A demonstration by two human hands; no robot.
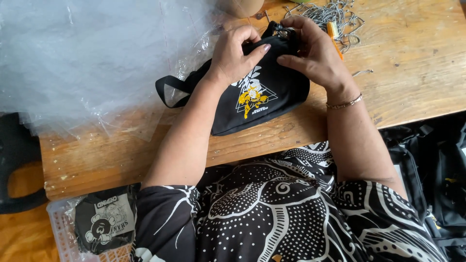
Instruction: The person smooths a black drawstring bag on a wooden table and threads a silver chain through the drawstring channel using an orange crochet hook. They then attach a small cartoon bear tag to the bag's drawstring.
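A small black fabric bag [264,99] with a white and yellow print lies on the wooden table [412,63]. Its black strap [171,87] loops out to the left. My left hand [238,51] grips the bag's top edge, thumb pressed on the front. My right hand [313,48] holds the same top edge from the right, fingers curled over a small metal fitting [282,30] at the bag's top. A thin bracelet sits on my right wrist.
A heap of clear plastic bags [87,58] covers the table's left side. Metal chains [330,14] and an orange-handled tool [335,34] lie behind the bag. A white basket [60,228] with a wrapped black bag stands lower left. More black bags [437,160] sit at right.
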